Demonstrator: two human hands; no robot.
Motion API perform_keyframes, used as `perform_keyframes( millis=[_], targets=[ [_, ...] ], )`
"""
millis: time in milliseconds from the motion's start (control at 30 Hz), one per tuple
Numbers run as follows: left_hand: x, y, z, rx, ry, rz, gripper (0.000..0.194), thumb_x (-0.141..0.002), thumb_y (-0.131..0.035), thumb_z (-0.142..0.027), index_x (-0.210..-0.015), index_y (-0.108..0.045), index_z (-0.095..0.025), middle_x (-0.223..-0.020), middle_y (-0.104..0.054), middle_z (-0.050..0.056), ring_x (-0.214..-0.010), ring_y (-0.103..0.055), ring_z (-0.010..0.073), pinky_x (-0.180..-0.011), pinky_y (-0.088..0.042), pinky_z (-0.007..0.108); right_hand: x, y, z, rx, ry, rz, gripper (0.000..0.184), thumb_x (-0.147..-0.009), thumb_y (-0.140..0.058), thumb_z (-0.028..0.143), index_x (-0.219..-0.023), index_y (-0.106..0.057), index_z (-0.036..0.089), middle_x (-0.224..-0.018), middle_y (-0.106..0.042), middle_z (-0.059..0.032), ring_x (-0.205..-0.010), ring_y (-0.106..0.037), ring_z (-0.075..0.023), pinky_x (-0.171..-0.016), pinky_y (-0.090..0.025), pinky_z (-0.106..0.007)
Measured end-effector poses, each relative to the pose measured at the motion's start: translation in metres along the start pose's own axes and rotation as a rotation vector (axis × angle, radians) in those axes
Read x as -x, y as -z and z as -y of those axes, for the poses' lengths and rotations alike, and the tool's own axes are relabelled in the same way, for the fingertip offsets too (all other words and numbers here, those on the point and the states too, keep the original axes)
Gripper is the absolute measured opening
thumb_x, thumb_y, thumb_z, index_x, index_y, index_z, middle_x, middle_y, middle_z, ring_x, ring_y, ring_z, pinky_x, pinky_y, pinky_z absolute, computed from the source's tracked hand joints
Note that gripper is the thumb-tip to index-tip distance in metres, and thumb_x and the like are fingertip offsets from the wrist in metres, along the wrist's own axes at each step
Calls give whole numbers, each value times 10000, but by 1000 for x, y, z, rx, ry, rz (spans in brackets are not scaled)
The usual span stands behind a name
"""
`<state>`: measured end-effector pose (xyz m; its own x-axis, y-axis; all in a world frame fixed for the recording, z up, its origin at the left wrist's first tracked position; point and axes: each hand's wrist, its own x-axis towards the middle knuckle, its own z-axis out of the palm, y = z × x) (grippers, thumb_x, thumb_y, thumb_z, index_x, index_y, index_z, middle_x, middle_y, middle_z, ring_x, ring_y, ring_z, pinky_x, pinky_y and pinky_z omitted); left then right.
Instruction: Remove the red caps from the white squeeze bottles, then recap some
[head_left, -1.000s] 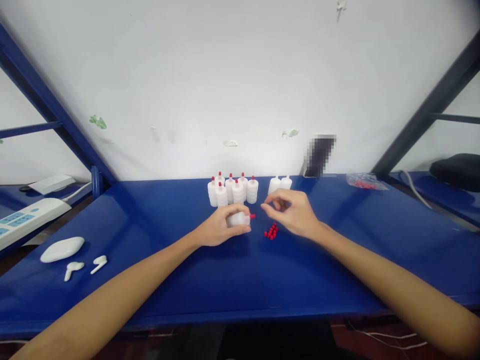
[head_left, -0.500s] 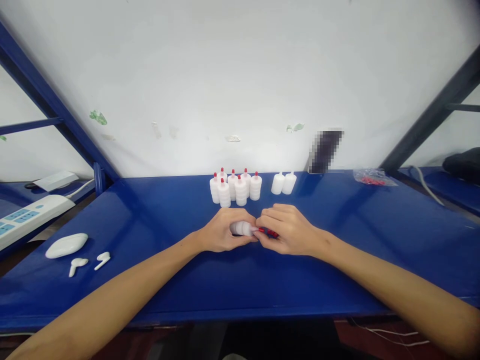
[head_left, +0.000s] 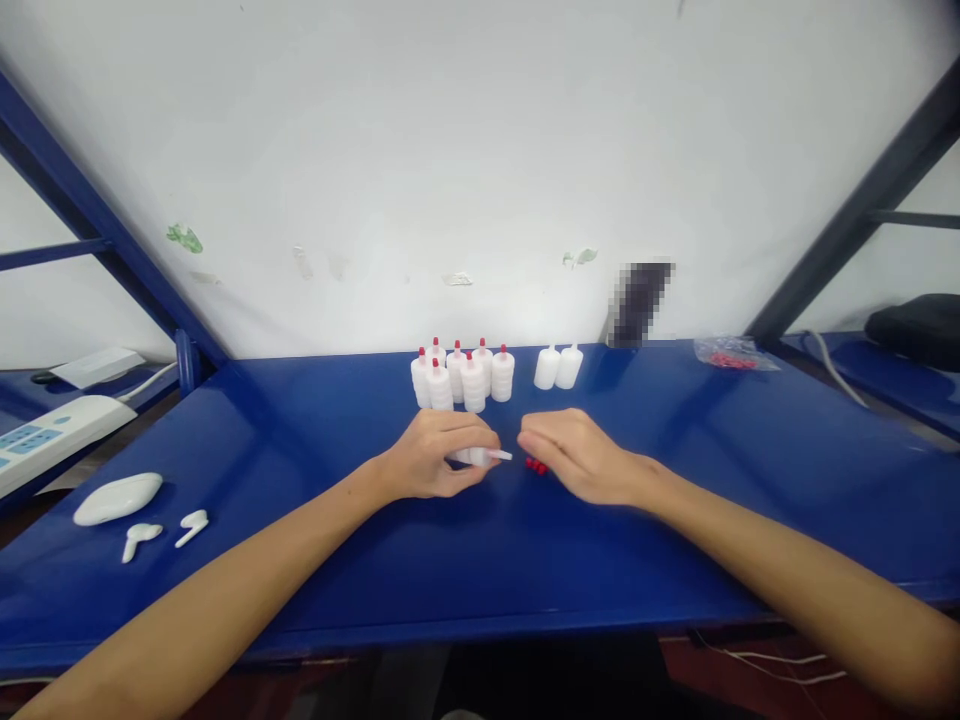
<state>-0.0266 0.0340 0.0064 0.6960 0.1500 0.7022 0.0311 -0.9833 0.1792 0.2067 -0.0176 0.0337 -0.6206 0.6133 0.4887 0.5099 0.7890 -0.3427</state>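
My left hand is wrapped round a white squeeze bottle, which lies on its side with its bare, pale nozzle pointing right. Just right of that nozzle is my right hand, its fingers drawn together. Whatever those fingers hold, if anything, is hidden. Under the right fingertips, a few small red caps lie on the blue table. Behind my left hand stands a cluster of upright white bottles with red caps on their tips. Two uncapped white bottles stand farther right.
A clear plastic bag with red pieces lies at the back right. A blurred dark object leans on the wall. At left are a white earbud case, two earbuds and a power strip.
My right hand has moved away from the bottle nozzle, leaving a gap. The red piece at the nozzle tip no longer shows there. The view has shifted slightly.
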Motion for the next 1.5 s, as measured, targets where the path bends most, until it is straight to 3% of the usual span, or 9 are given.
perform_keyframes(
  millis=[100, 200, 333, 467, 733, 900, 1033, 1267, 1500],
  targets=[
    [2, 4, 3, -16, -8, 46, 209, -828, -687, -150, -1025, -628, -187, -896, -721, 36, -787, -679, 131, -706, -530, 222, 3, 12, -21, -132, -222, -26, 433, -1040, -271, 385, -640, -252, 219, -587, -328, 42, -528, -311, -106, -538, -267, -269],
    [2, 5, 4, -35, -29, 95, 188, -850, -679, -176, -1029, -621, -180, -895, -721, 33, -784, -682, 125, -687, -522, 210, 7, 25, -43, 34, -335, 154, 354, -1009, -313, 323, -676, -340, 206, -635, -426, 22, -592, -398, -127, -601, -291, -281],
    [0, 5, 3, -143, -118, 184, 165, -886, -632, -199, -1049, -617, -176, -886, -722, 24, -713, -670, 109, -607, -490, 197, 10, 30, -56, 157, -413, 409, 197, -977, -363, 304, -837, -467, 213, -787, -600, -11, -681, -522, -161, -639, -324, -286],
    [1, 4, 3, -264, -156, 130, 186, -886, -627, -217, -1064, -597, -172, -875, -719, 33, -698, -672, 116, -592, -488, 199, 8, 30, -51, 135, -419, 458, 95, -913, -486, 284, -884, -545, 216, -750, -629, -3, -676, -546, -160, -607, -331, -270],
    [4, 0, -2, -229, 145, 132, 259, -947, -553, -373, -1105, -576, -169, -850, -709, 41, -648, -649, 126, -585, -471, 213, 7, 38, -50, -182, -418, 500, 109, -808, -606, 238, -862, -667, 165, -691, -612, 6, -578, -524, -117, -540, -389, -237],
    [-2, -4, -9, -163, 357, 263, 326, -972, -524, -444, -1175, -560, -191, -972, -712, 38, -754, -667, 147, -664, -478, 232, 6, 41, -47, -203, -411, 376, 133, -815, -536, 158, -865, -660, 160, -622, -539, 43, -554, -464, -102, -543, -351, -235],
    [-9, -12, -15, -218, 376, 331, 367, -975, -488, -503, -1123, -575, -179, -887, -688, 29, -669, -623, 149, -599, -426, 237, -1, 27, -32, -295, -335, 264, 201, -919, -540, 345, -873, -612, 163, -534, -412, 88, -494, -350, -85, -516, -293, -230],
    [-11, -15, -10, -23, 596, 168, 478, -941, -559, -491, -1310, -454, -206, -873, -674, 3, -662, -612, 140, -622, -447, 238, -7, 9, -28, -125, -232, 78, 305, -1020, -386, 400, -907, -565, 181, -687, -562, 23, -595, -487, -115, -595, -347, -242],
    [-4, -8, -4, 340, 668, 121, 405, -1015, -325, -387, -814, -576, -141, -654, -586, -5, -528, -551, 90, -540, -438, 195, 8, 22, -72, 442, -551, 78, 343, -1020, -379, 427, -936, -620, 197, -802, -687, -63, -709, -616, -191, -609, -308, -278]
  ],
)
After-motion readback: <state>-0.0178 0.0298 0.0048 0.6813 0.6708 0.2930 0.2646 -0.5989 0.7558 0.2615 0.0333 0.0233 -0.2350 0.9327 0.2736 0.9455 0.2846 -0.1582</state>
